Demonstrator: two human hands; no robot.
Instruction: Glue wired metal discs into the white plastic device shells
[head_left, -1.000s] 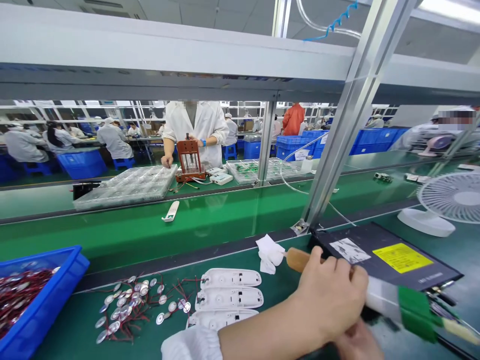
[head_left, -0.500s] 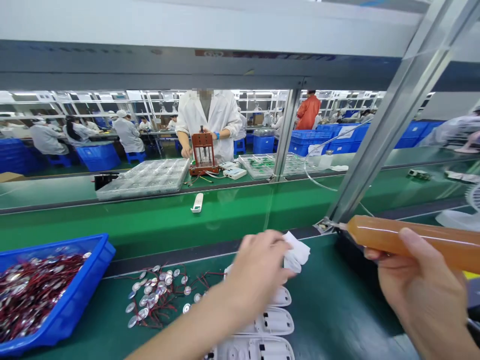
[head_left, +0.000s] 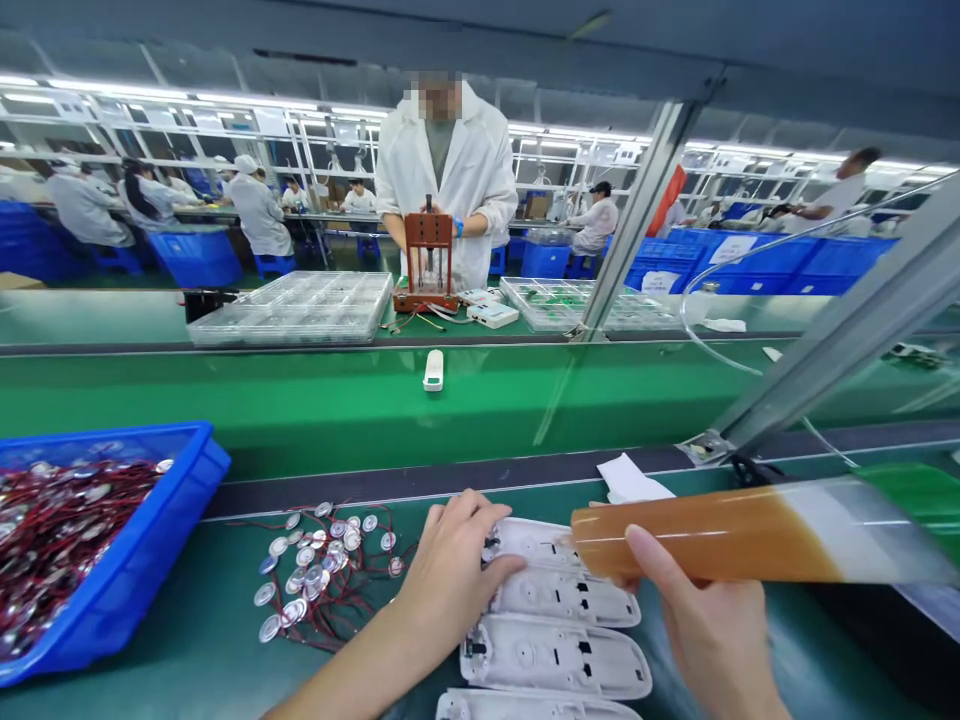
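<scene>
A row of white plastic housings (head_left: 555, 655) lies in front of me, hollow sides up. My left hand (head_left: 450, 565) is at the left end of the farthest housing (head_left: 532, 540), its index finger along the far edge and its thumb by the near edge. In my right hand (head_left: 705, 620) is a thick syringe (head_left: 697, 535) filled with amber material, clear and green towards its rear. The syringe lies nearly level, its front end over the right part of the farthest housing; its tip is hidden. Left of my left hand lie loose metal discs with red wires (head_left: 307, 580).
A blue bin (head_left: 161, 560) of wired discs stands at left. White paper (head_left: 630, 480) lies behind the syringe. Beyond are a green belt (head_left: 315, 400) with a white casing (head_left: 433, 370), clear trays (head_left: 300, 305), a brown fixture (head_left: 427, 260) and a co-worker. A metal post (head_left: 840, 330) slants at right.
My left hand has left the white paper and come down onto the farthest housing. The syringe has moved left, from beside the post to over the housings. My view has shifted too.
</scene>
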